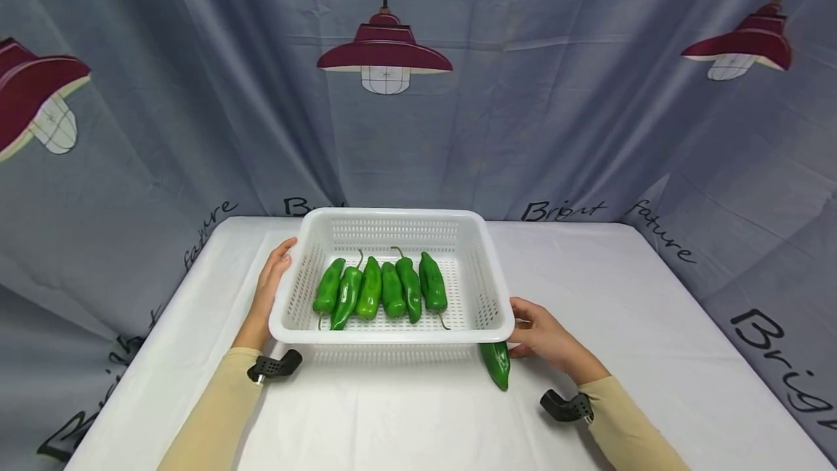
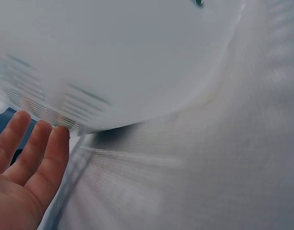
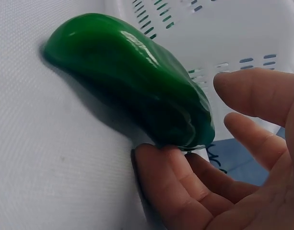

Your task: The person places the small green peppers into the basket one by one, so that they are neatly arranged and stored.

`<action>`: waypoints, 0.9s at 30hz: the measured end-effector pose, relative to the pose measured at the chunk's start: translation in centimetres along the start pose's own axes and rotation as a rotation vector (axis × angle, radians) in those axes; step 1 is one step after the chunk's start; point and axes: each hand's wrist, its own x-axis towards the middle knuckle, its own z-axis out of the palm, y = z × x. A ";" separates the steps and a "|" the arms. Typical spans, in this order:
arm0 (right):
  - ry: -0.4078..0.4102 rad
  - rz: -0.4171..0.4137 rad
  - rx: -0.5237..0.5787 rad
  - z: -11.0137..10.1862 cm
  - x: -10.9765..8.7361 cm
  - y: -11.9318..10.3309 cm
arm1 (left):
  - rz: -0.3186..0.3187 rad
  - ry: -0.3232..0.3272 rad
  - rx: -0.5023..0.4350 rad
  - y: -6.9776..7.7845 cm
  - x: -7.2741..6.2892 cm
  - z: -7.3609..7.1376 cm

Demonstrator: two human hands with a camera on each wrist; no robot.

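A white perforated plastic basket (image 1: 392,337) stands on the table, with several green peppers (image 1: 370,289) lying in a row inside it. My left hand (image 1: 264,296) is at the basket's left side. In the left wrist view the fingers of that left hand (image 2: 31,167) are extended by the basket wall (image 2: 113,62); whether they touch cannot be told. One more green pepper (image 1: 497,369) lies on the table at the basket's front right corner. Beside its near end, in the right wrist view, is my right hand (image 3: 218,196), fingers spread around the pepper (image 3: 123,76) without a clear grip.
White cloth (image 1: 405,413) covers the table. A grey-blue curtain (image 1: 458,144) printed with lamps and lettering hangs behind and along both sides. A black wrist device (image 1: 275,365) sits on the left forearm, another device (image 1: 565,407) on the right.
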 end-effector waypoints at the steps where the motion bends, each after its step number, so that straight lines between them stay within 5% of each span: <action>1: -0.001 -0.006 -0.006 0.1 0.0 0.0 | 0.003 0.001 -0.003 0.0 0.0 0.0; 18: -0.053 -0.079 -0.078 0.7 0.0 0.3 | 0.034 -0.011 -0.043 -0.3 -0.5 -0.5; 27: 0.034 -0.159 -0.218 1.4 -0.1 0.8 | 0.020 -0.012 -0.037 0.1 -0.2 -0.2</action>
